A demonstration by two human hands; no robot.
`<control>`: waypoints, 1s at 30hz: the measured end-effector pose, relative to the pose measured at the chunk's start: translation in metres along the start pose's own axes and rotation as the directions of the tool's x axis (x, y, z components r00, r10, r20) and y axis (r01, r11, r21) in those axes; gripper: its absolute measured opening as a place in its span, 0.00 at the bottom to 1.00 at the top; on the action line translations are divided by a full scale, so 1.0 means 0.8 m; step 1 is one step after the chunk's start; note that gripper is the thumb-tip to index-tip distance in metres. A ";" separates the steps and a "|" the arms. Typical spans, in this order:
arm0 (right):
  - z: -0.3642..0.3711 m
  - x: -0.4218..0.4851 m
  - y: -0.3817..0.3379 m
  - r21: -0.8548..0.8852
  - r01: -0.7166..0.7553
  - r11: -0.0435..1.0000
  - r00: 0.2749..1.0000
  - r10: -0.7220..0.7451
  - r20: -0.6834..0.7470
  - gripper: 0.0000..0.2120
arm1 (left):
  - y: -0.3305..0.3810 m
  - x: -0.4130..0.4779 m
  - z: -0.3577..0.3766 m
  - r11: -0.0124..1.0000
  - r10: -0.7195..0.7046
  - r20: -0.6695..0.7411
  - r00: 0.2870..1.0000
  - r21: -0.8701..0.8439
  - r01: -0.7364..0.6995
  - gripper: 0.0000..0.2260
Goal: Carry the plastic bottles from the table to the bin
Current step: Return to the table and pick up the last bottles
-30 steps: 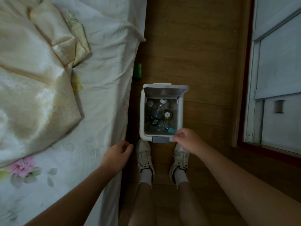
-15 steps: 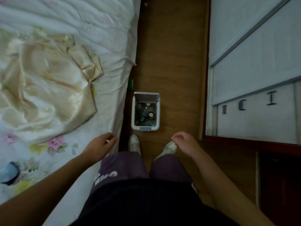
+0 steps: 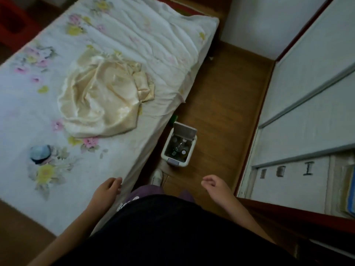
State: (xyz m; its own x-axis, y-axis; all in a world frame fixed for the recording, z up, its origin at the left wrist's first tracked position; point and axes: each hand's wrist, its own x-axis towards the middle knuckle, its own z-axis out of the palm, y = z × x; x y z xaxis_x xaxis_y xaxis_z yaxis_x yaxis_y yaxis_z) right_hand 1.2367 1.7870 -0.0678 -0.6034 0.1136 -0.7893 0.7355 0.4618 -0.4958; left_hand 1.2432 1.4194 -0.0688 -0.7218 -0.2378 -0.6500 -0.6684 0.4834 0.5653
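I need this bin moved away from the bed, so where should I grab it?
Probably the bin by its white rim on the right side, the right hand coming down over open floor. The lid stands raised at the far end, the bed crowds the left, and bottles lie inside.

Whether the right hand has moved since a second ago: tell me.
Yes: the right hand has drawn back off the bin, toward the near side.
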 end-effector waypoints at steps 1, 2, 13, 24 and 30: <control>-0.001 0.000 0.002 -0.021 0.010 1.000 0.999 -0.010 0.035 0.11 | -0.021 -0.022 0.006 0.997 -0.045 -0.053 0.998 -0.072 0.041 0.13; 0.000 0.001 0.002 -0.043 0.024 0.999 0.997 -0.020 0.074 0.11 | -0.043 -0.046 0.011 0.989 -0.086 -0.104 0.991 -0.129 0.073 0.14; 0.138 -0.040 -0.044 -0.421 0.434 0.797 0.859 -0.225 0.459 0.11 | -0.294 -0.294 0.047 0.765 -0.566 -0.361 0.741 -0.565 0.309 0.17; 0.391 -0.171 -0.035 -0.536 0.696 0.478 0.691 -0.242 0.681 0.12 | -0.500 -0.481 0.062 0.532 -0.779 -0.288 0.558 -0.773 0.344 0.15; 0.478 -0.213 0.018 -0.593 0.637 0.493 0.746 -0.198 0.636 0.07 | -0.589 -0.540 0.008 0.543 -0.772 -0.289 0.566 -0.763 0.351 0.13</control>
State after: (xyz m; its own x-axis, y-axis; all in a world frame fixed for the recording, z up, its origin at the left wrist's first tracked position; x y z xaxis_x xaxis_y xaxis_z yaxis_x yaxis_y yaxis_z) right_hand 1.4678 1.4377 -0.0791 -0.3994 -0.5666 -0.7208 -0.2047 0.8214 -0.5323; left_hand 1.8711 1.2999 -0.0580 0.0556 -0.7510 -0.6579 -0.7532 -0.4641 0.4661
